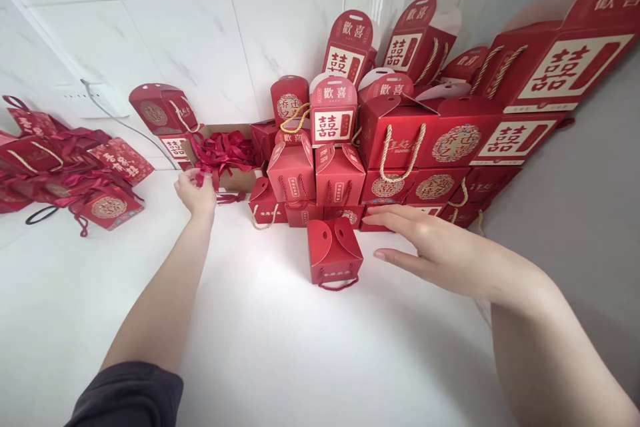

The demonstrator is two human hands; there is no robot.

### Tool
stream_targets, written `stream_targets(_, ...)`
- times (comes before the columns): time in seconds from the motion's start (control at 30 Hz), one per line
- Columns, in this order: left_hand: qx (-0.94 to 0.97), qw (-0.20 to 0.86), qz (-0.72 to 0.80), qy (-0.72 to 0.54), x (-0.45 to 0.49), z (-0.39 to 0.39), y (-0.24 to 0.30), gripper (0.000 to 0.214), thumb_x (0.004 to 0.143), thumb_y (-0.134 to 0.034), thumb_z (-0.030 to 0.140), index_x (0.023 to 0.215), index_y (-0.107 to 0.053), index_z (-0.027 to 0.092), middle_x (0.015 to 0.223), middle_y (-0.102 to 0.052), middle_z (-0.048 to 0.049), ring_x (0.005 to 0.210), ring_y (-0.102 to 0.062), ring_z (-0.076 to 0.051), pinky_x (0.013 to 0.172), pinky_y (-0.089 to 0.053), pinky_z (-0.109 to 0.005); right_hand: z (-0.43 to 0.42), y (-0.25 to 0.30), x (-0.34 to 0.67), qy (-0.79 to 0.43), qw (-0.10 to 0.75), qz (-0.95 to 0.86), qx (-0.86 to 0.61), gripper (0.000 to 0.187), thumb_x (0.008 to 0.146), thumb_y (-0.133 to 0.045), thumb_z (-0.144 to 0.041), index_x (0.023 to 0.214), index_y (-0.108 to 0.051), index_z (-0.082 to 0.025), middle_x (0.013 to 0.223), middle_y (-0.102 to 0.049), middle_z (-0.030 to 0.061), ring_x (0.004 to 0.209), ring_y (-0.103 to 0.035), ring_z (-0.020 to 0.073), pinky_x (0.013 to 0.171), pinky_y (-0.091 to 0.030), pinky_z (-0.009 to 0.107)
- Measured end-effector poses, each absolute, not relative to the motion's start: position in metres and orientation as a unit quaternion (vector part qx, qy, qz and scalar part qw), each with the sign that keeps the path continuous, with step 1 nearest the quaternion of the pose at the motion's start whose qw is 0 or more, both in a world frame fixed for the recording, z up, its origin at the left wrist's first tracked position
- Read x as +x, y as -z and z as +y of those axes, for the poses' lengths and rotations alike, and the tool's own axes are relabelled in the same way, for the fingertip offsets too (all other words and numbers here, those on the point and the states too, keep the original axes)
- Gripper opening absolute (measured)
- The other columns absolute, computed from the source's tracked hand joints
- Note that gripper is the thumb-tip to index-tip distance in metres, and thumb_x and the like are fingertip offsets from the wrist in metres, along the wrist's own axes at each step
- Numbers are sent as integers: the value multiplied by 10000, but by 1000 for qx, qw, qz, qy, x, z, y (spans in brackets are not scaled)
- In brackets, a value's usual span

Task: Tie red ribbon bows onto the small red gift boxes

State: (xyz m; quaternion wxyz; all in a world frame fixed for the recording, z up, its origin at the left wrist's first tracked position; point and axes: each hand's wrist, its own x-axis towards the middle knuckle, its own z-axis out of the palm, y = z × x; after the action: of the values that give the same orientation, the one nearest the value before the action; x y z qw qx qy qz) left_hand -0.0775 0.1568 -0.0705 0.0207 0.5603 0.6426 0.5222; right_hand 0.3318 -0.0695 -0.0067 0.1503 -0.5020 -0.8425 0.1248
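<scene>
Left hand (196, 195): at front left corner of cardboard carton (241, 180), fingers curled against red ribbons (227, 150); cannot tell whether pinching. Right hand (425, 240): near stacked gift boxes (341, 177), fingers extended close together, thumb apart. Small red box (335, 257): upright on white table (300, 353), in front of stack, between hands, nearer right hand.

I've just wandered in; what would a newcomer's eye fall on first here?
Most likely the big pile of red gift boxes before the tiled wall, right of centre, many with rope handles. Next, perhaps, the tangle of dark-red ribbons in an open cardboard box, left of centre. Then the lone red box in front of the pile, with the person's open right grip to its right.
</scene>
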Motion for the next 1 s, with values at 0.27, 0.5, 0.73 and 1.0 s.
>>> stream_targets(0.27,751,-153,548,-335,-56,164,55,397,817,-617,232,1213,-608,219,1548,-295,-106,1436,-207,-344,1162,-164,-530,-70,5,330,-133,153,-840,-503,410,945,-504,-377,1347,-517,-296,1341,-605,40,1157,-627,264,1000,-507,436)
stream_targets(0.5,701,-111,555,-434,-38,156,23,130,813,-661,309,787,-674,183,1178,-649,-93,1214,-498,-309,1074,-328,-487,-74,0,331,-138,160,-838,-503,398,941,-517,-326,1338,-524,-306,1321,-624,25,1141,-641,252,943,-534,400)
stream_targets(0.73,675,276,347,-590,6,74,-30,156,886,-637,337,926,-601,191,767,-650,20,708,-617,-99,698,-499,-253,-75,-3,328,-141,169,-840,-495,347,938,-529,-307,1281,-572,-285,1237,-671,39,1054,-679,237,908,-543,379)
stream_targets(1.0,703,414,400,-418,39,-3,-44,162,818,-709,361,842,-695,201,488,-561,42,304,-353,-28,296,-231,-157,-83,-9,310,-173,239,-845,-446,247,960,-504,-280,1176,-620,-251,1170,-691,51,1018,-679,225,872,-547,354)
